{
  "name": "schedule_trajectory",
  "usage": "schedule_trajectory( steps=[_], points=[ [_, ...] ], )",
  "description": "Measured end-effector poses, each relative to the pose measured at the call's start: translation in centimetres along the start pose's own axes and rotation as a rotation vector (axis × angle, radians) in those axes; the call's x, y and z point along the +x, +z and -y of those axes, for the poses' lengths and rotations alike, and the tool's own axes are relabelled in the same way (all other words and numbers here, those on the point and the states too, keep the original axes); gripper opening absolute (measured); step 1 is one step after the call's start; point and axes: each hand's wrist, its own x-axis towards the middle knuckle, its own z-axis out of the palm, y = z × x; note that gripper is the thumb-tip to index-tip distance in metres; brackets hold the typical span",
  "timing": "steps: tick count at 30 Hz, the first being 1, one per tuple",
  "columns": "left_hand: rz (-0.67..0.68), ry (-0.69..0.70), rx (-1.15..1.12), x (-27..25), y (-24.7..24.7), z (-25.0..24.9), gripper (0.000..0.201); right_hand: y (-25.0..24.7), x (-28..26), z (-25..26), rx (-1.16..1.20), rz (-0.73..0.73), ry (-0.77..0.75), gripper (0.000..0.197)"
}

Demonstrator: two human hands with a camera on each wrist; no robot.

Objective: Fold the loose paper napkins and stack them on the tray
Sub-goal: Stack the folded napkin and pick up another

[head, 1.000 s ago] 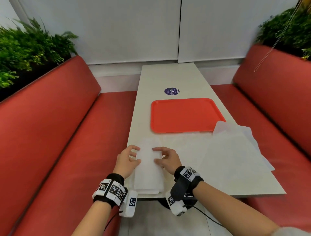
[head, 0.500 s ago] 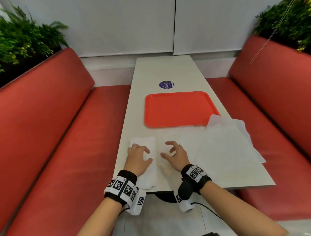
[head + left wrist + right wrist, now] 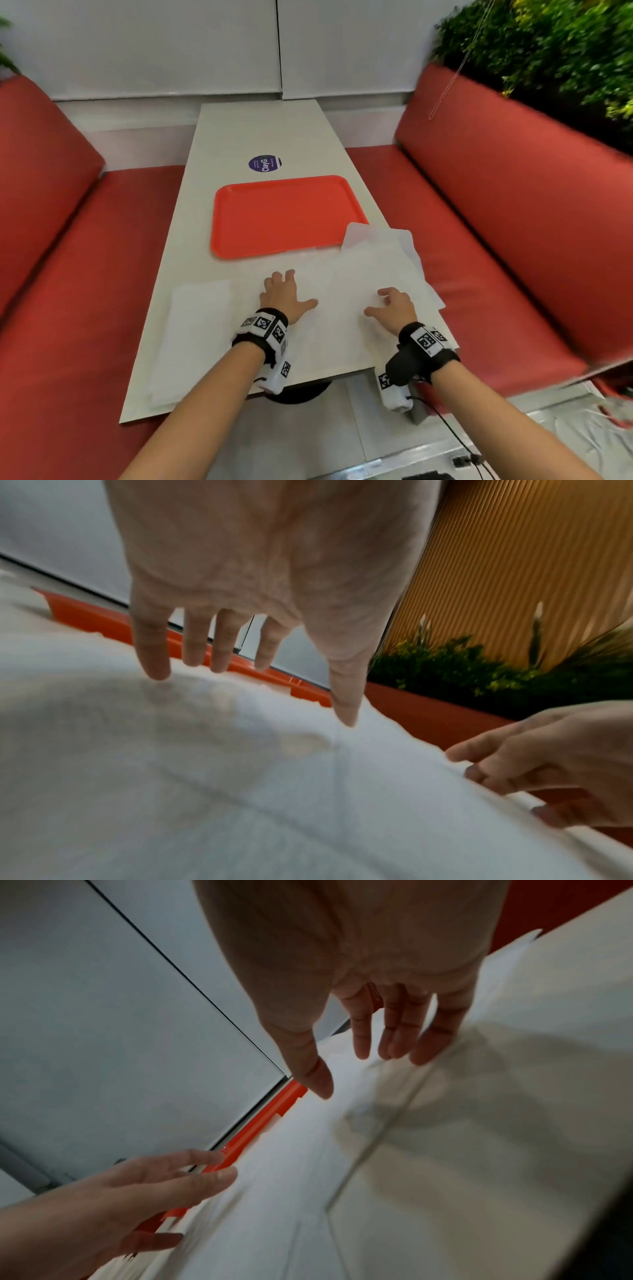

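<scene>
Both hands have left the folded napkin [image 3: 191,339], now lying off to the left hand's [image 3: 282,296] outer side, and moved right onto an unfolded napkin [image 3: 329,308]. Left fingers [image 3: 152,653] lie spread and flat on the sheet; right hand [image 3: 394,308] hovers, fingers loosely curled, pinching nothing. The thin, limp paper probably tears easily; take an edge. The red tray [image 3: 287,219] sits beyond the fingertips.

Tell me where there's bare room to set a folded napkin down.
The flat orange plastic tray holds nothing, bar its near right corner, which a loose white paper napkin overlaps. The white table is also bare beyond the round purple sticker. The near end is crowded: a folded white napkin at left, then left hand and right hand over spread napkins.
</scene>
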Motion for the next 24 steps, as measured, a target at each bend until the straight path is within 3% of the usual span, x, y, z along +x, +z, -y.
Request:
schedule_trajectory(
  steps=[4, 9, 15, 18, 24],
  points=[
    [-0.023, -0.078, 0.076, 1.4, 1.1, -0.3, 0.110, 0.0, 0.0, -1.1, 0.089, -0.019, -0.012, 0.059],
    [-0.067, -0.165, -0.029, 2.2, 1.0, -0.9, 0.115, 0.3, 0.0, -1.6, 0.112, -0.027, -0.024, 0.056],
    [-0.057, -0.257, 0.012, 2.7, 0.7, -1.0, 0.117, 0.4, -0.2, -1.5, 0.126, -0.030, -0.026, 0.056],
    [-0.078, -0.181, -0.105, 2.4, 0.3, -1.3, 0.098, 0.1, -0.3, -1.2, 0.153, -0.021, -0.024, 0.056],
    [-0.197, 0.108, -0.567, -0.6, -2.8, -3.3, 0.022, -1.1, -1.5, -0.3, 0.327, -0.101, -0.099, 0.048]
  ],
)
